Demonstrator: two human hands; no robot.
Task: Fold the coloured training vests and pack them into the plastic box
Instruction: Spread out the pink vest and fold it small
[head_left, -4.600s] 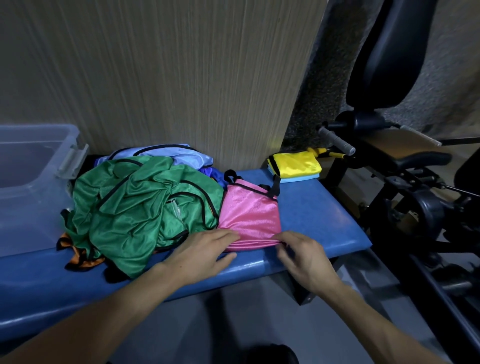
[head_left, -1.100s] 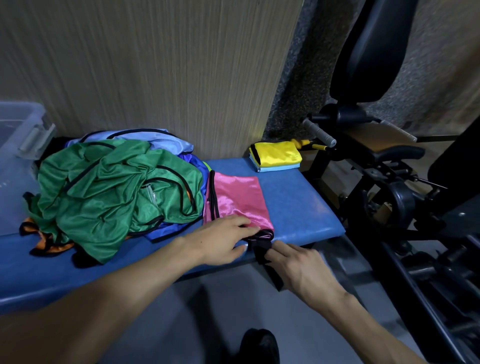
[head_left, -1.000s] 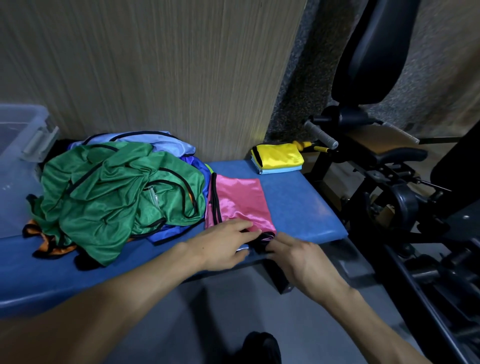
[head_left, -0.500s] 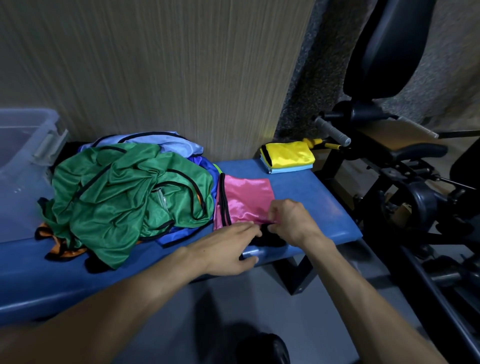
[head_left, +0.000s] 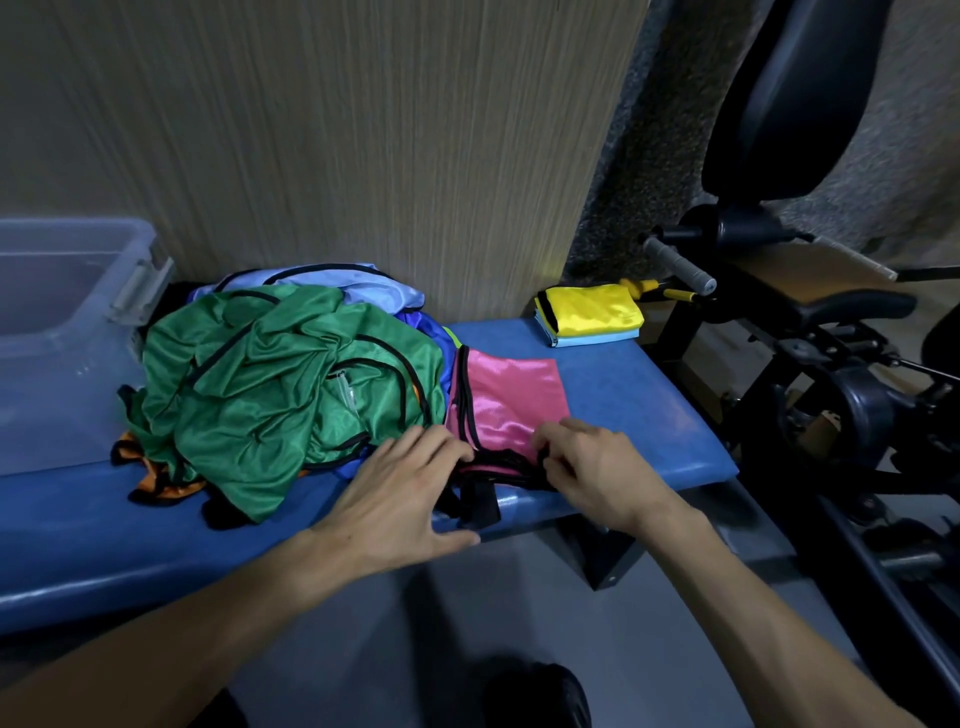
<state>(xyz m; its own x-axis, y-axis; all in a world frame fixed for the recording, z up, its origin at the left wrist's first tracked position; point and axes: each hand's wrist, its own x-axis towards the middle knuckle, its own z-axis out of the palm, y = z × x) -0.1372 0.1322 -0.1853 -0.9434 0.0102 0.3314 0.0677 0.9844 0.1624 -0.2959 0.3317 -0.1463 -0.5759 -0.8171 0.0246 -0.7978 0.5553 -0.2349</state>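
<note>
- Two hands work a pink vest (head_left: 511, 400) at the near edge of a blue desk (head_left: 644, 415).
- Left hand (head_left: 400, 493) lies flat, fingers straight, on the vest's near left corner.
- Right hand (head_left: 592, 467) pinches the near black-trimmed hem, fingers curled.
- Green vest (head_left: 280, 384) heads a loose heap just left of the pink one.
- Yellow vest (head_left: 592, 312) sits folded at the far right corner.
- Plastic box (head_left: 57, 332) stands at far left.
</note>
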